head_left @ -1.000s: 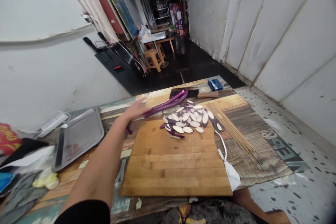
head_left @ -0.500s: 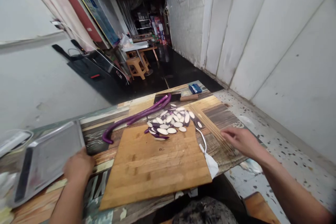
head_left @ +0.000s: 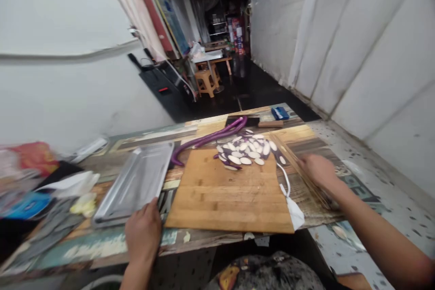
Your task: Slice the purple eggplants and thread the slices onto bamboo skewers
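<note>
My left hand (head_left: 144,226) holds the near right edge of a shallow metal tray (head_left: 136,181), just left of the wooden cutting board (head_left: 231,199). On the right, my right hand (head_left: 317,171) has its fingers curled round a bundle of thin wooden skewers (head_left: 292,156) lying on the table; its fingertips are partly hidden. Oval eggplant slices (head_left: 245,161), white with purple skin, lie heaped across the board's far edge. Behind the board, long purple whole eggplant (head_left: 207,138) stretches from the tray's far corner toward the slices.
A knife with a wooden handle (head_left: 271,124) and a blue box (head_left: 280,113) lie at the table's far side. A white strapped item (head_left: 295,213) hangs by the board's right edge. Grey gloves (head_left: 50,231) and bags (head_left: 32,156) are at left. Stools (head_left: 205,82) stand beyond.
The view has swung left. The tray has come right with my left hand, closer to the cutting board. My right hand has closed from a loose pinch over the skewers.
</note>
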Demonstrator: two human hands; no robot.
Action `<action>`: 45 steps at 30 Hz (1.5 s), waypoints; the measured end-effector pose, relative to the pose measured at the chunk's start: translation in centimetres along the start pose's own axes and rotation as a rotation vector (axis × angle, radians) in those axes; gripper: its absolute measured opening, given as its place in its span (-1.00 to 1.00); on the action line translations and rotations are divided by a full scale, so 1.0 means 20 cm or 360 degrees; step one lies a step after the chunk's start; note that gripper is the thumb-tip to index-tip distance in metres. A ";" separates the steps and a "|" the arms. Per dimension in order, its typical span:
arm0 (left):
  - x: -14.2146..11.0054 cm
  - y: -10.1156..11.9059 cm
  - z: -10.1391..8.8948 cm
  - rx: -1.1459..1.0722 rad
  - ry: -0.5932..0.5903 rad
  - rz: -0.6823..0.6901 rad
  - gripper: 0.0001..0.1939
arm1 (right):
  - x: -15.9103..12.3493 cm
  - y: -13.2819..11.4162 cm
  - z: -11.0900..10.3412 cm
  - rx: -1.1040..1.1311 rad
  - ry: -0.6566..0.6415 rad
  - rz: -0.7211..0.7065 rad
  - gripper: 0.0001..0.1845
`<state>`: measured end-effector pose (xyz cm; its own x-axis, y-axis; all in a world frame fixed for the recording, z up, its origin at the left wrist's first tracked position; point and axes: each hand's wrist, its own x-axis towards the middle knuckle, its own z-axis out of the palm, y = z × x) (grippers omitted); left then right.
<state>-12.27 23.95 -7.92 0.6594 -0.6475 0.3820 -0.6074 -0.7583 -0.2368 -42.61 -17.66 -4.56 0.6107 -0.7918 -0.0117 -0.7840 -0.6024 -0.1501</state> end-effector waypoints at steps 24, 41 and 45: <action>0.62 0.98 -0.35 -0.0945 -0.0117 0.1002 -0.64 | -0.54 -0.15 0.21 0.1926 0.0070 -0.0040 -0.59; 0.73 1.16 -0.31 -0.1823 -0.0295 0.0731 -0.79 | -0.58 -0.24 0.10 0.1909 -0.0008 -0.0037 -0.52; 0.64 0.97 -0.26 -0.2599 -0.0558 -0.0300 -0.69 | -0.52 -0.44 0.03 0.1589 0.0105 -0.0423 -0.60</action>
<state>-17.95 1.27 -2.88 0.6948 -0.7182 0.0381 -0.1570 -0.0997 0.9826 -42.10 -4.03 -3.81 0.7193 -0.6678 0.1914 -0.1568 -0.4246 -0.8917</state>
